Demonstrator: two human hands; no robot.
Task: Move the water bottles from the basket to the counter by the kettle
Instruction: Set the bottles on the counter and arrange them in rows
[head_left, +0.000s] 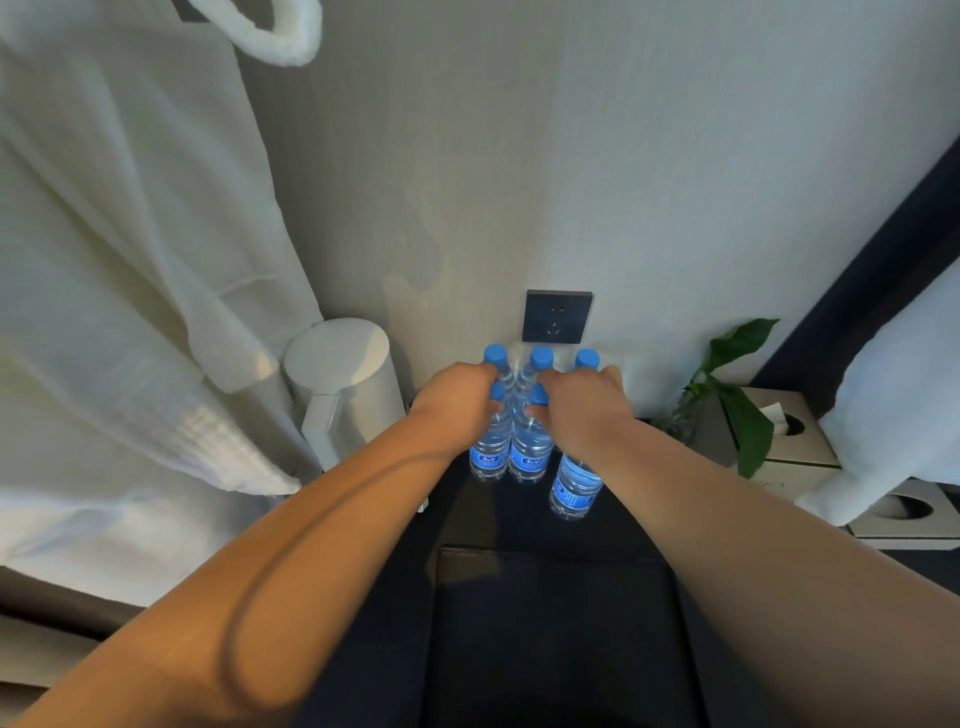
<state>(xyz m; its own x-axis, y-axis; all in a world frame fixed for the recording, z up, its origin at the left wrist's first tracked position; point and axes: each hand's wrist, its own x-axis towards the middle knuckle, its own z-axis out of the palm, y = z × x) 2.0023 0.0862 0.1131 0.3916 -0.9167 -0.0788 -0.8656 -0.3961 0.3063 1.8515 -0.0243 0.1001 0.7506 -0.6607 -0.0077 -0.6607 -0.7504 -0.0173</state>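
Centre frame, I see my left hand (457, 402) and right hand (584, 410) each curled round a neck among the water bottles (530, 452) crowded on the counter (498, 517) beside the kettle (348, 384); a careless release could topple neighbours.

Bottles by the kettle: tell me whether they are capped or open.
Capped where visible: five blue caps show. The front right bottle has its top hidden under the right hand; cannot tell.
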